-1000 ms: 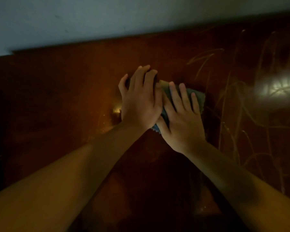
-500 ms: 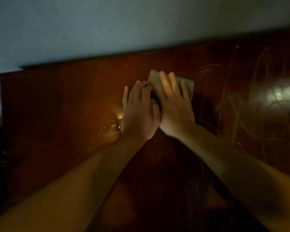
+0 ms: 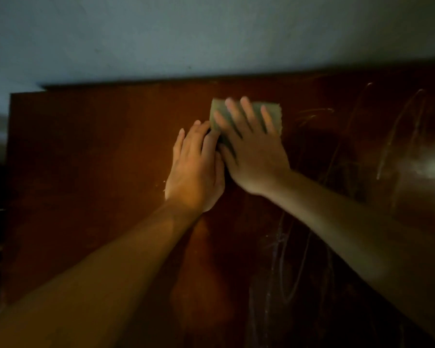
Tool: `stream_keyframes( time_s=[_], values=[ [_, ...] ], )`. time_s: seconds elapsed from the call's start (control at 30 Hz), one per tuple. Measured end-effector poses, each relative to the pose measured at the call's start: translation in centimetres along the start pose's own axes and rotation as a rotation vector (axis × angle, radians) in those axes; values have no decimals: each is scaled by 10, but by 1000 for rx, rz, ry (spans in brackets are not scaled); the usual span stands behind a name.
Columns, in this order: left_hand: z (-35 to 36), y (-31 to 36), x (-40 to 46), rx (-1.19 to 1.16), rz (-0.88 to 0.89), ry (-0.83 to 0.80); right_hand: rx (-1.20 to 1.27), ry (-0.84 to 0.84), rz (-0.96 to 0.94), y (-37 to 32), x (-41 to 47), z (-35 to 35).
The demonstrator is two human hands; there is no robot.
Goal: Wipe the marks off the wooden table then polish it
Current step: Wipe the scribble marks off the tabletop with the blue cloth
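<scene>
The right hand (image 3: pixel 251 149) had pushed the cloth (image 3: pixel 246 116) farther up the table (image 3: pixel 86 159), fingers flat for pressure, the left hand (image 3: pixel 196 169) flat beside the cloth, holding nothing.

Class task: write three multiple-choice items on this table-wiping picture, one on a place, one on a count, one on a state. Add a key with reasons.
1. Where do the pale scribble marks lie on the wooden table?
A. right of the hands
B. left of the hands
C. nowhere

2. How many hands touch the cloth?
A. none
B. one
C. two

3. How is the right hand on the cloth?
A. fist clenched
B. fingers spread flat
C. lifted clear

Key: A, streaks show on the right side; C, the left hand fingertips meet its edge too; B, straight fingers press it down.
</scene>
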State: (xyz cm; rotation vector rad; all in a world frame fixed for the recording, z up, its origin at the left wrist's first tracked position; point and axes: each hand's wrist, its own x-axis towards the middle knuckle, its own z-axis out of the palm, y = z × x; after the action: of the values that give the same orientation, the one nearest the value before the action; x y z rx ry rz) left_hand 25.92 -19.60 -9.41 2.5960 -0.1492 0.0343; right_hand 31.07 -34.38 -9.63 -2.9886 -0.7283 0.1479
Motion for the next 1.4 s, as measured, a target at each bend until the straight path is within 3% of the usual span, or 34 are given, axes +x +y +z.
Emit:
stream_keyframes(
  time_s=[0.1,0.2,0.4,0.6,0.7,0.9,1.1,1.2,1.4],
  values=[
    [-1,0,0,40,-2,-41,32,-35,-94,-2,-41,3],
    [1,1,1,89,-16,-39,24,-67,-169,28,-19,-3],
    [2,3,2,121,-20,5,-20,23,49,52,35,-9],
    [0,2,3,136,-15,-2,44,-32,-185,0,-109,8],
    [1,3,4,127,-4,-9,23,-90,-294,19,-99,5],
    [3,3,3,110,-7,4,-26,-20,40,77,11,-15],
    [0,5,4,108,-12,21,80,-54,-236,-13,-138,11],
    [0,4,4,123,-11,17,76,-95,-323,-3,-142,10],
    [4,3,2,128,-19,29,33,-45,34,57,0,-9]
  ],
)
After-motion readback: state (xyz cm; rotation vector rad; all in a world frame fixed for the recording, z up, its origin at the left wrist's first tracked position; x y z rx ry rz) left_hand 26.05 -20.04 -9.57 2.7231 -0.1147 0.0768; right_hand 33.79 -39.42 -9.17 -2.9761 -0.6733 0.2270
